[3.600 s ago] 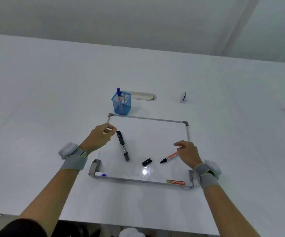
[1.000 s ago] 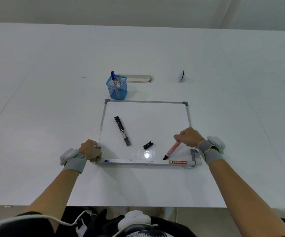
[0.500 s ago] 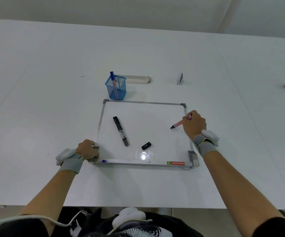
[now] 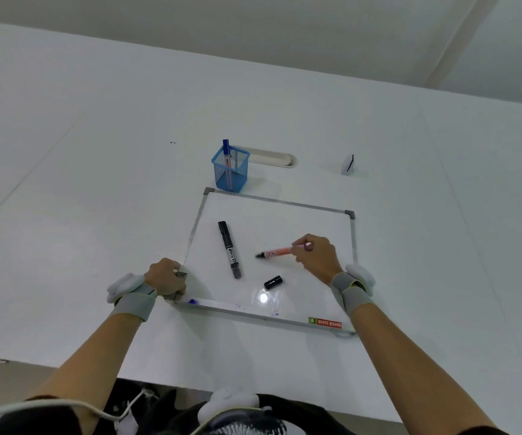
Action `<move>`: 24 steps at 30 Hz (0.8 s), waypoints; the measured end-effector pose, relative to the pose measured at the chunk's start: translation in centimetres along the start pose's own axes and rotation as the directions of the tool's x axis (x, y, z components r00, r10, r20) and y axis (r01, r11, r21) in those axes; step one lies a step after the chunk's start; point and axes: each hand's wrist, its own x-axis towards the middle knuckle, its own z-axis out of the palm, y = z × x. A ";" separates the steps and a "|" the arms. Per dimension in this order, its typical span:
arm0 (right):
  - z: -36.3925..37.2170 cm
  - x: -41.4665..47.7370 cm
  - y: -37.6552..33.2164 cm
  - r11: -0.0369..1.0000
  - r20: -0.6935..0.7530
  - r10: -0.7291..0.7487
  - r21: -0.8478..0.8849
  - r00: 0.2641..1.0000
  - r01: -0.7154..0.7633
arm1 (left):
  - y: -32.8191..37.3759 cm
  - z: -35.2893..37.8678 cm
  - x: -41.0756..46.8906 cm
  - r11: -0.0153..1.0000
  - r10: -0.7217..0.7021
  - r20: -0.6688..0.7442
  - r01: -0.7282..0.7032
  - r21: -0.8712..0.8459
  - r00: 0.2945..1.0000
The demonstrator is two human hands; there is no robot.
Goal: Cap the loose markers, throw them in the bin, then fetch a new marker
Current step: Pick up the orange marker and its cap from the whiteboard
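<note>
Here, the slim orange marker [image 4: 277,252], uncapped with its black tip bare, is pinched in the right hand [image 4: 317,258] over the glossy whiteboard [image 4: 313,296]; a moment earlier it was nearer the board's right edge. A black marker [image 4: 229,248] and stubby cap [image 4: 273,282] lie on the board. The left hand [image 4: 165,276] stays closed on the metal corner. A blue mesh holder [image 4: 230,171] stands beyond on the worktop [image 4: 96,215].

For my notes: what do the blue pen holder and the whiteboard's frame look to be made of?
The pen holder looks like blue-coated wire mesh: fine holes let the marker inside show through. The whiteboard's frame appears to be matte grey metal, probably aluminium, with darker corner pieces that may be plastic. The whiteboard itself is glossy, mirroring a ceiling light near its front edge.
</note>
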 end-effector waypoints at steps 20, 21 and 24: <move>-3.5 -1.7 4.5 0.975 -0.265 0.176 0.177 0.948 -0.132 | 0.2 0.6 0.7 0.986 0.003 -0.037 0.003 0.168 0.999; -3.6 -1.8 4.7 0.978 -0.271 0.171 0.166 0.947 -0.128 | 0.5 0.6 0.6 0.980 0.002 -0.048 0.008 0.201 0.999; -4.2 -1.9 4.8 0.982 -0.289 0.160 0.144 0.944 -0.122 | 1.6 0.8 0.5 0.977 0.038 -0.140 -0.008 0.213 0.989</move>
